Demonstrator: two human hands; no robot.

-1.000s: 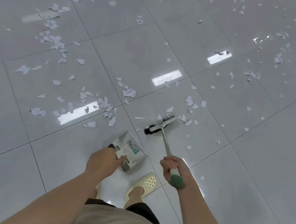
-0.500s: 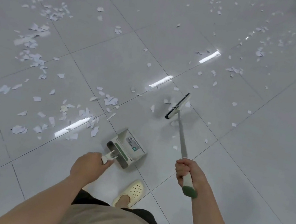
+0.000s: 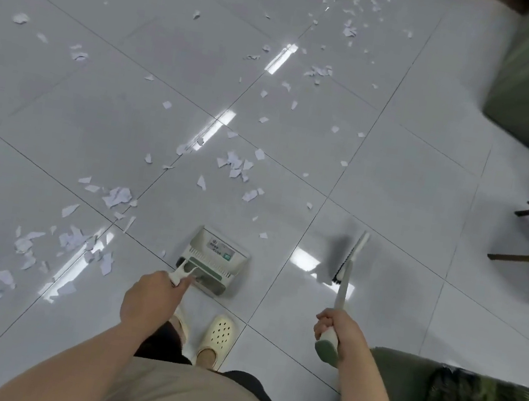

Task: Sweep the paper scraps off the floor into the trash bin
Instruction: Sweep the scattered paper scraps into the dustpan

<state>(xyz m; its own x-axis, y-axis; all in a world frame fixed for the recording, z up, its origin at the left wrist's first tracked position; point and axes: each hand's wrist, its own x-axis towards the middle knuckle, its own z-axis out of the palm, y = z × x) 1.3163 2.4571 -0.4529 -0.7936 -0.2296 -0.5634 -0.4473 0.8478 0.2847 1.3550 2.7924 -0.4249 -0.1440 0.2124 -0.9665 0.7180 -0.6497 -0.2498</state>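
You are gripping the dustpan [image 3: 217, 258] handle in your left hand [image 3: 150, 300], fingers wrapped around it, so its open mouth is facing the paper scraps [image 3: 235, 166] lying just ahead on the floor [image 3: 61, 119]. Your right hand [image 3: 336, 329] is clenching the broom [image 3: 344, 275] handle, keeping the head beside the pan; it appears slightly raised, though blur is obscuring contact. The broom's long axis is pointing away from you. No trash bin is showing.

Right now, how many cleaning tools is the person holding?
2. The left hand grips the dustpan handle, straight ahead on the floor; the right hand grips the broom, its head to the dustpan's right.
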